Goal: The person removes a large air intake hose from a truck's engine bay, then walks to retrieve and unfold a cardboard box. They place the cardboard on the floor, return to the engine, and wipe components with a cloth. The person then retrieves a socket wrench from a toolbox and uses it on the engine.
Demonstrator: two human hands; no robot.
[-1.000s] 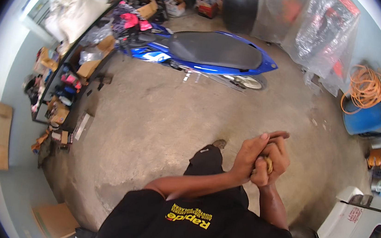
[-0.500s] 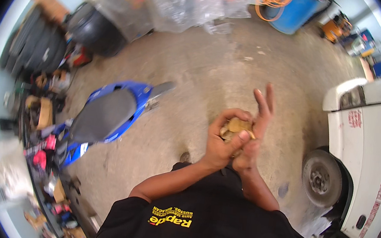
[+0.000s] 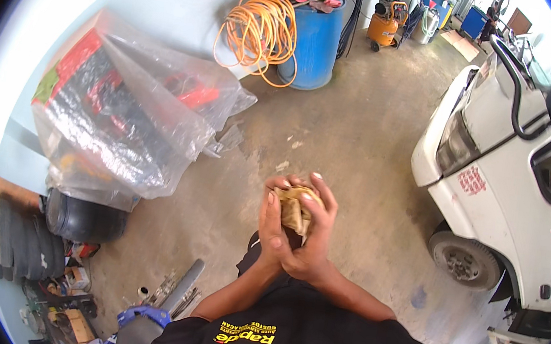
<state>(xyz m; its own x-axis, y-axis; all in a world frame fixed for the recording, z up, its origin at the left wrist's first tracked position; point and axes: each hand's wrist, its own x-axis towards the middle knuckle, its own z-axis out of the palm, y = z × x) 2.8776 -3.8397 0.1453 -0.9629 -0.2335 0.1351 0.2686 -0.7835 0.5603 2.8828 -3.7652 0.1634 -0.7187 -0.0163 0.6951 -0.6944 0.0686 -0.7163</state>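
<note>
Both hands meet near the centre of the frame: the left hand [image 3: 271, 228] and the right hand [image 3: 318, 233] close together around a crumpled yellowish cloth [image 3: 293, 213], their heels touching below it. The right fingers, straight half a second ago, now bend about the cloth, so that, in my judgement, both palms share the work and neither hand is free. How firmly they press, I cannot tell from here. The wearer's view also turns: the blue motorbike [image 3: 143, 316] now lies at the lower left, the orange hose [image 3: 260, 29] at the upper centre, and the white truck [image 3: 512, 217] at the right.
</note>
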